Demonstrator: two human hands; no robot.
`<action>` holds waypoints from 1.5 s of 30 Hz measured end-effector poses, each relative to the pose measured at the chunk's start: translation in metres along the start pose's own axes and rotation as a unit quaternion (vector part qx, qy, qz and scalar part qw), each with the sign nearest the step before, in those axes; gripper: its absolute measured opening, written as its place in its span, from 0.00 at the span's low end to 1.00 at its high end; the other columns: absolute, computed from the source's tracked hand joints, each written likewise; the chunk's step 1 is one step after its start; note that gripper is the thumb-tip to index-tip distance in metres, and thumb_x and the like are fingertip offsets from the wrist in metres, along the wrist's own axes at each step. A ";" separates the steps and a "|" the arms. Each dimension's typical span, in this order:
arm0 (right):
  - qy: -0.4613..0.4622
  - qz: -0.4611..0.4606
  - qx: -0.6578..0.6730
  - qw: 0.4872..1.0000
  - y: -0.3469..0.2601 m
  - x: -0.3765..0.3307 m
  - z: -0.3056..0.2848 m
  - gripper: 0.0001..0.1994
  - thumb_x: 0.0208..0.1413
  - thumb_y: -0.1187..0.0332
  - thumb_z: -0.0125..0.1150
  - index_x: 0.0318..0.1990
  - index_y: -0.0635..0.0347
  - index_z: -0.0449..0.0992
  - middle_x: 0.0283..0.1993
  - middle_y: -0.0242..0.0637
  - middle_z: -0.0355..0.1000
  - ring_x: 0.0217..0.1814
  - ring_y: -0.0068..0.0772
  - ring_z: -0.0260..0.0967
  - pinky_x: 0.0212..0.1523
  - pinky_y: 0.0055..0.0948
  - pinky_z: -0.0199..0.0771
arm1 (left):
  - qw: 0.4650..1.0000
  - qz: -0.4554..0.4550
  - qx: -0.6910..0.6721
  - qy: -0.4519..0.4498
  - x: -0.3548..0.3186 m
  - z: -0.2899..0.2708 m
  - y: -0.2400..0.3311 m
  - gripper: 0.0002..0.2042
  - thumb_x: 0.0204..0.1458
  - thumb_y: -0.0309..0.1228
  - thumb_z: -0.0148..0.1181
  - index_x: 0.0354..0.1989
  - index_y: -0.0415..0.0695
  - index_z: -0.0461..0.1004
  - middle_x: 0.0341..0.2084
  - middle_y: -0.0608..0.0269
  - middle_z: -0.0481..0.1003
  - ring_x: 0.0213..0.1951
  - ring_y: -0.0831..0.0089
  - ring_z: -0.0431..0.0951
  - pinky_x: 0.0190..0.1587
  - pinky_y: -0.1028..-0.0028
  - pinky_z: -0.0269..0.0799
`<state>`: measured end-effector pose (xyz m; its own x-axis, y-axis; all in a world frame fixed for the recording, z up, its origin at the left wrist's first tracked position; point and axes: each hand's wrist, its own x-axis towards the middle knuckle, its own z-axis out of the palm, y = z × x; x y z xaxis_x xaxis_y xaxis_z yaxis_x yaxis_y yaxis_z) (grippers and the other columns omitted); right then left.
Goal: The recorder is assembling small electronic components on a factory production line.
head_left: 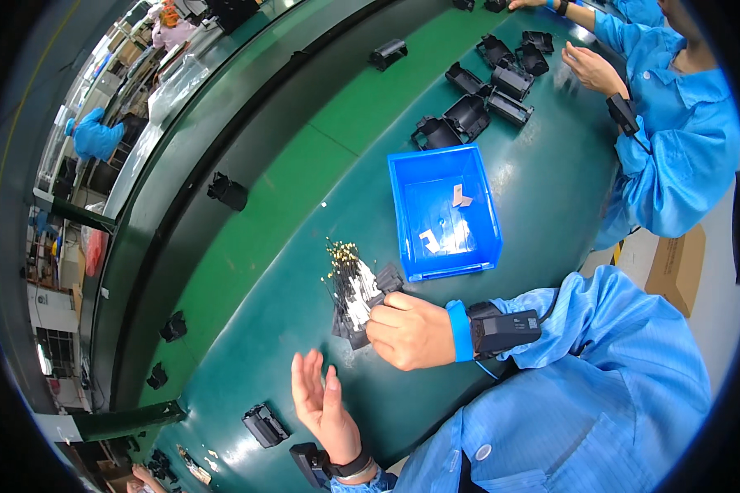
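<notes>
Reaching into the bundle of leads [356, 289] seems to be the step in hand, most likely to separate one piece from the rest. The leads lie on the green table [543, 193], gold tips fanned toward the belt [304, 144], white stretches in the middle and flat dark ends on the person's side. The right hand [415, 330] bends its fingers over the dark ends at the bundle's near edge; its fingertips are partly hidden, so whether it pinches a single lead or merely rests there cannot be told. The left hand [327, 404] is spread loosely, palm turned up, thumb apart from the fingers and nothing in its grasp. Just beside it, on the table, sits a black housing [265, 426], touched by neither hand. Beyond the leads stands a blue bin [450, 269] with a few pale slips [430, 241] inside. As a judgement, the next move calls for the right fingers to lift one lead clear without dragging its neighbours, since the thin wires look apt to tangle, while the left hand, being free, could steady the bundle or take up the housing.
</notes>
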<state>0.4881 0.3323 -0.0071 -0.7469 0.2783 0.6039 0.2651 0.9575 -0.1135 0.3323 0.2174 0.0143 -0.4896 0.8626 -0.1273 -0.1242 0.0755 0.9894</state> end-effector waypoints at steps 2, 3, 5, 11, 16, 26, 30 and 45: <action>0.000 0.003 0.018 1.000 0.001 0.001 -0.002 0.05 0.31 0.69 0.55 0.16 0.60 0.71 0.24 0.31 0.62 0.30 0.29 0.58 0.28 0.27 0.57 | 1.000 0.001 0.013 -0.028 0.006 0.007 -0.002 0.31 0.48 0.19 0.51 0.63 0.40 0.49 0.57 0.49 0.59 0.60 0.61 0.57 0.61 0.65 0.50; 0.000 -0.001 0.019 1.000 0.001 0.001 -0.001 0.05 0.31 0.69 0.55 0.16 0.60 0.71 0.24 0.31 0.62 0.30 0.29 0.58 0.28 0.27 0.57 | 0.998 0.001 0.028 -0.058 0.009 0.011 -0.003 0.33 0.47 0.19 0.50 0.64 0.42 0.46 0.58 0.47 0.57 0.62 0.61 0.55 0.63 0.65 0.46; 0.003 0.005 0.020 1.000 0.001 -0.001 0.001 0.05 0.34 0.68 0.57 0.18 0.60 0.71 0.24 0.30 0.62 0.30 0.28 0.58 0.28 0.27 0.57 | 0.997 0.004 0.030 -0.076 0.012 0.016 -0.004 0.34 0.47 0.17 0.48 0.65 0.43 0.44 0.59 0.47 0.57 0.62 0.61 0.54 0.63 0.65 0.46; 0.062 0.017 0.025 0.998 0.002 -0.002 -0.002 0.09 0.37 0.69 0.60 0.28 0.62 0.75 0.28 0.29 0.67 0.29 0.26 0.60 0.27 0.27 0.57 | 0.995 -0.006 0.039 -0.087 0.016 0.020 -0.008 0.36 0.44 0.14 0.43 0.65 0.44 0.43 0.60 0.47 0.55 0.63 0.63 0.51 0.63 0.63 0.43; 0.182 0.048 0.090 0.978 0.016 0.003 -0.014 0.11 0.38 0.71 0.63 0.33 0.61 0.77 0.26 0.28 0.67 0.25 0.26 0.60 0.26 0.26 0.57 | 0.987 0.102 0.120 0.026 0.010 0.026 -0.015 0.24 0.49 0.19 0.49 0.58 0.38 0.58 0.52 0.49 0.64 0.52 0.64 0.67 0.53 0.67 0.62; 0.180 0.307 0.552 0.754 -0.010 -0.002 -0.042 0.07 0.51 0.75 0.58 0.37 0.66 0.77 0.29 0.37 0.71 0.29 0.23 0.66 0.28 0.22 0.65 | 0.984 0.167 -0.024 -0.051 -0.002 0.074 0.018 0.17 0.51 0.36 0.58 0.40 0.32 0.74 0.42 0.48 0.71 0.48 0.64 0.69 0.47 0.67 0.66; 0.138 0.296 0.533 0.781 -0.013 -0.008 -0.048 0.05 0.49 0.73 0.59 0.33 0.65 0.75 0.28 0.37 0.70 0.27 0.28 0.65 0.28 0.24 0.65 | 0.984 0.168 0.023 -0.063 -0.006 0.073 0.025 0.09 0.49 0.28 0.59 0.32 0.32 0.76 0.33 0.48 0.75 0.43 0.62 0.73 0.45 0.66 0.68; 0.118 0.151 0.398 0.897 0.001 -0.016 -0.062 0.07 0.48 0.73 0.61 0.36 0.63 0.74 0.35 0.37 0.71 0.35 0.37 0.68 0.36 0.31 0.68 | 0.973 -0.078 -0.124 -0.175 -0.028 0.055 0.011 0.07 0.50 0.21 0.56 0.37 0.30 0.73 0.23 0.54 0.74 0.20 0.74 0.72 0.22 0.79 0.69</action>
<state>0.5380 0.3243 0.0318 -0.5398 0.6000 0.5904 -0.1559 0.6180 -0.7706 0.3923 0.2218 0.0325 -0.1286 0.9714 -0.1998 -0.4002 0.1335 0.9067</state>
